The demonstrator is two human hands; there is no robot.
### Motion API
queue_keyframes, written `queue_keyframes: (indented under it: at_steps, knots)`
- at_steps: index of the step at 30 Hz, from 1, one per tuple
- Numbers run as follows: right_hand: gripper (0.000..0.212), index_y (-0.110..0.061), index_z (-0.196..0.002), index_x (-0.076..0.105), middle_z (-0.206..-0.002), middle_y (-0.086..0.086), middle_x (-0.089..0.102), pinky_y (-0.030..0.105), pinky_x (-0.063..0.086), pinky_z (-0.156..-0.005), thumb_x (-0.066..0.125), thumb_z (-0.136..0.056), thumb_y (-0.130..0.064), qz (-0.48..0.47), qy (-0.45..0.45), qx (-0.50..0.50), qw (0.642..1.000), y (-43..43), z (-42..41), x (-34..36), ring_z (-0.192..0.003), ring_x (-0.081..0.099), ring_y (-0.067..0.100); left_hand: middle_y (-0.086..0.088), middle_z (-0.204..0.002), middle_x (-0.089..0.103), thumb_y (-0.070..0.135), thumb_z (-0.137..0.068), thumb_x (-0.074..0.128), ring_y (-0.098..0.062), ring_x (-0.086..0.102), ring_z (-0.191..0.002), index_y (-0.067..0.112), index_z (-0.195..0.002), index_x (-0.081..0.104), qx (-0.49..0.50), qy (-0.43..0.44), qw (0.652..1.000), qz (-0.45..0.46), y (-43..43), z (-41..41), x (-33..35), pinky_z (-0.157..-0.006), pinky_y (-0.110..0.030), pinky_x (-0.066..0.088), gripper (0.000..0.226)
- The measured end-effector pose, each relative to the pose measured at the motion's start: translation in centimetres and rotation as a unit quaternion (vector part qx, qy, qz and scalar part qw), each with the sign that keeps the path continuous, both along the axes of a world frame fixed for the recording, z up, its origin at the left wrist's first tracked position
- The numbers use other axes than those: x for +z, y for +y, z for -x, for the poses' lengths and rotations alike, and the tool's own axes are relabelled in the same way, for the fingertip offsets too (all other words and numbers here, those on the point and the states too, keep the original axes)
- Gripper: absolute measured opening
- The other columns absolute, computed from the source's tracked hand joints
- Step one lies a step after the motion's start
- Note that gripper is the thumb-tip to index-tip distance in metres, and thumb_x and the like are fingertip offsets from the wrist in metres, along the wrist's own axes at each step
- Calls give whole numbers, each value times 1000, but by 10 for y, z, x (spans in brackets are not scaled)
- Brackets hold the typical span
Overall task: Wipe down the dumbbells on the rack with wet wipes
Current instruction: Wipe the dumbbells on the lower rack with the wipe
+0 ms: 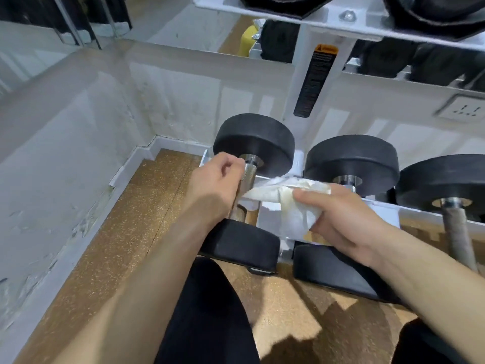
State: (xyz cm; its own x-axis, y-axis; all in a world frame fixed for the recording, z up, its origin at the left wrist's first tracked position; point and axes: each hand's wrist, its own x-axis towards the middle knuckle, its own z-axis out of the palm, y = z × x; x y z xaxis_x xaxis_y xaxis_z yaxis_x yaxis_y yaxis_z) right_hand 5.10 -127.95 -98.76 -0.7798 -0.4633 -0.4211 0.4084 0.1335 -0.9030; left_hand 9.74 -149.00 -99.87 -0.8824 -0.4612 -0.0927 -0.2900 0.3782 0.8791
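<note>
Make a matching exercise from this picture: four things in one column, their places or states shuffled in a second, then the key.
Column A
1. left hand
2. right hand
3. warning label
4. wall socket

Column B
a. stuck on the white rack post
b. holds the wet wipe
c. set in the wall, far right
d. curled round the handle of the leftmost dumbbell

Pairs: 1-d, 2-b, 3-a, 4-c
</note>
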Motion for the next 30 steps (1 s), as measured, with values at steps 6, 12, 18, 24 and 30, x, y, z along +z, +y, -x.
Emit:
queue_keyframes:
  at_steps: [6, 12, 18, 24, 30]
  knots:
    - [31, -6, -116, 73, -116, 21, 72, 45, 50, -86, 71, -85, -3, 26, -1, 29, 999, 57, 0, 23, -97, 68, 30, 17, -100, 74, 64, -87, 64, 5, 66, -97, 36, -131, 57, -223, -6, 970, -97, 55, 7, 22, -85, -15, 49, 52]
    - [49, -5, -111, 72, -99, 16, 75, 45, 54, -82, 44, -84, 23, -19, 50, -64, 997, 96, 22, 25, -89, 69, 28, -6, -104, 75, 15, -93, 72, -20, 70, -96, 16, -105, 77, -234, -49, 957, -164, 92, 36, 14, -85, -32, 58, 13]
    - [23, -11, -93, 73, -92, 17, 60, 42, 58, -79, 53, -96, 0, -12, -6, -145, 989, 126, 40, 1, -86, 52, 30, -6, -105, 75, 4, -85, 74, -22, 73, -98, 13, -109, 70, -212, -45, 953, -210, 105, 49, 4, -83, -34, 60, 26]
    - [29, -11, -98, 69, -89, 11, 69, 40, 59, -65, 42, -95, -1, -125, 16, -178, 976, 132, 54, -27, -74, 65, 27, -5, -80, 64, 18, -76, 71, -18, 59, -74, 3, -97, 73, -157, -97, 955, -231, 122, 59, -11, -63, -31, 50, 26]
    - [36, -13, -103, 67, -93, 19, 68, 55, 60, -83, 37, -85, -5, -266, 52, -152, 950, 132, 70, -46, -90, 66, 39, 2, -93, 60, 10, -81, 78, -16, 58, -73, 24, -105, 64, -79, -161, 982, -56, 128, 61, -33, -67, -33, 52, 31]
